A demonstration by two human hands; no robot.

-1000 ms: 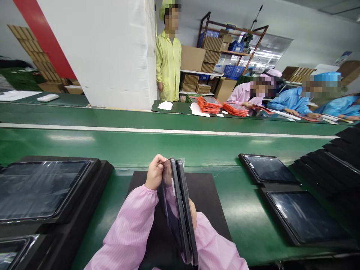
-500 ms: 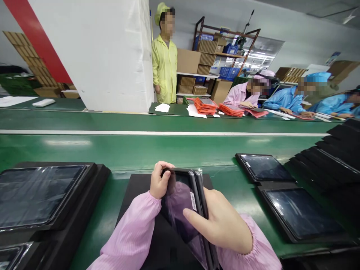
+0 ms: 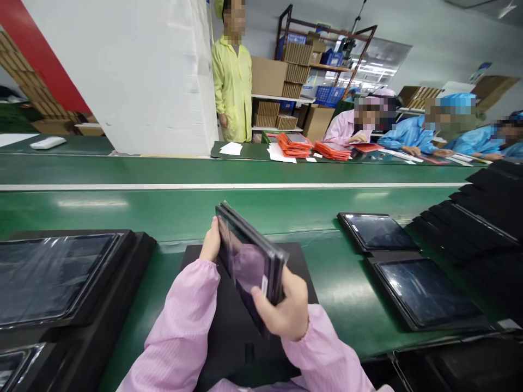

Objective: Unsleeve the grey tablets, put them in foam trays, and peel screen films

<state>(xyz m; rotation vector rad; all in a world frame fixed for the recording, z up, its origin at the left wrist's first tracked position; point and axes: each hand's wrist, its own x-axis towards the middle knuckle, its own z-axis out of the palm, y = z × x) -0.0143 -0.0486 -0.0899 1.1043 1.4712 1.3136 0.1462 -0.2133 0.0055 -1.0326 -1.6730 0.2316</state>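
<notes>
Between my hands, tilted on edge above the bench, is a small stack of glossy black tablet-like panels (image 3: pixel 245 261) with a white label on the near face. My left hand (image 3: pixel 211 239) grips its far left end. At the near right end, my right hand (image 3: pixel 286 307) is closed round the stack, thumb on the glossy face and fingers behind. Pink sleeves cover both forearms. Below the stack lies a flat black board (image 3: pixel 232 354) with a small dark notch or tab near its front.
On the left, a large screen panel (image 3: pixel 53 277) rests in black foam. Two screen panels in black trays (image 3: pixel 376 231) lie on the right, before a leaning pile of black trays (image 3: pixel 482 228). Beyond the green bench (image 3: pixel 171 204), co-workers sit by orange stacks (image 3: pixel 294 145); a person in yellow stands.
The stack has turned and tilted, its far end swinging up and to the left. My right hand has moved left and nearer to me; both hands keep hold.
</notes>
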